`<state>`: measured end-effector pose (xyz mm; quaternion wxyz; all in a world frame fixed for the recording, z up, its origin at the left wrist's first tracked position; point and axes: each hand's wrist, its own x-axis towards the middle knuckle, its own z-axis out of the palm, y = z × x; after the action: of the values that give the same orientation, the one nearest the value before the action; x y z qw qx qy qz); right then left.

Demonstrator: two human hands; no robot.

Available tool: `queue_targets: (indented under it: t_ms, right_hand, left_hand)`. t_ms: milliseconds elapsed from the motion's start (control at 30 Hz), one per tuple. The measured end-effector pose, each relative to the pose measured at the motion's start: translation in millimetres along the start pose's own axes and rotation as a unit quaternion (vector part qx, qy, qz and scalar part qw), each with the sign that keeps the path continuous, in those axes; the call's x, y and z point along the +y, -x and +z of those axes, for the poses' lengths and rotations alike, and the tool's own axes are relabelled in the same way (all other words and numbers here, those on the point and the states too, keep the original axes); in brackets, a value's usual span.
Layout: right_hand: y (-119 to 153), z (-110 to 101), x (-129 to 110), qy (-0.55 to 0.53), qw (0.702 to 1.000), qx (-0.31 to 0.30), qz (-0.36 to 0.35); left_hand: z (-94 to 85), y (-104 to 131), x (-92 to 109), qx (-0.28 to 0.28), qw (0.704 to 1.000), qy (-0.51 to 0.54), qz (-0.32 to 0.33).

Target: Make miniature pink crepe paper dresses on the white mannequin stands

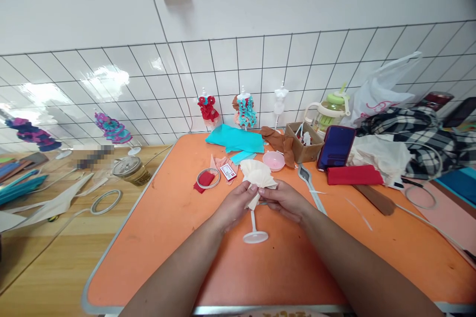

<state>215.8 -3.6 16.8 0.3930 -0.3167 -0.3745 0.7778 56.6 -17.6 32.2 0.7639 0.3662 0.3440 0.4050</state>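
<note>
Pleated cream fabric [256, 172] fans out above my two hands, pinched together at its narrow middle. My left hand [238, 203] grips it from the left, with thumb and fingers closed. From the right, my right hand [284, 199] pinches the same fabric, its thumb close to the left thumb. Below the fabric a white stand [255, 237] with a thin stem and round base shows on the orange table [167, 247]; its upper part is hidden. Just behind the fabric sits a pink bowl [273, 161].
Turquoise cloth [234, 139], a wire ring [208, 178] over red fabric and scissors [310, 185] surround the hands. Dressed mini mannequins [246, 109] line the wall. At right are a box [303, 146], a phone [336, 147] and folded red cloth [354, 175].
</note>
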Motion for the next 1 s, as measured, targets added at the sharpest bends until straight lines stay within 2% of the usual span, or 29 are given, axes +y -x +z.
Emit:
queue_targets:
  t_ms: [67,200,267,333,467,600,667,800,867,1000]
  right_hand:
    - [0.6,1.4,1.4,-0.046,0.999,0.002,0.005]
    - [2.5,1.4,2.1,-0.113,0.993,-0.013,0.018]
    - [2.4,-0.7,1.3,-0.093,0.996,-0.014,-0.003]
    - [1.5,-4.2,-0.6,-0.029,0.999,0.000,-0.041]
    - [1.3,-11.6,-8.1,0.151,0.986,0.026,-0.072]
    - [4.6,-13.0,-13.9,0.236,0.970,-0.001,-0.056]
    - [5.2,-11.6,-13.4,0.247,0.968,-0.010,-0.055]
    - [2.9,-9.8,-10.0,0.240,0.968,0.017,-0.074]
    - [1.4,-10.5,-8.9,0.236,0.968,0.030,-0.077]
    - [-1.1,-12.6,-6.2,0.228,0.967,0.060,-0.091]
  left_hand:
    - [0.6,1.0,1.5,-0.015,1.000,-0.027,-0.001]
    - [-2.4,5.2,7.1,-0.064,0.996,-0.035,-0.043]
    - [-5.0,7.5,9.7,-0.088,0.994,-0.021,-0.063]
    - [-8.2,8.6,11.1,-0.090,0.993,-0.020,-0.077]
    - [-17.5,5.7,11.5,-0.031,0.991,-0.100,-0.082]
    - [-23.8,-0.6,9.0,0.064,0.967,-0.246,-0.012]
    - [-22.1,-1.7,6.8,0.060,0.975,-0.215,-0.013]
    - [-13.2,2.5,4.5,-0.001,0.994,-0.075,-0.074]
    - [-9.7,5.5,5.2,-0.005,0.995,-0.059,-0.085]
    - [-7.2,8.2,7.0,0.001,0.996,-0.068,-0.062]
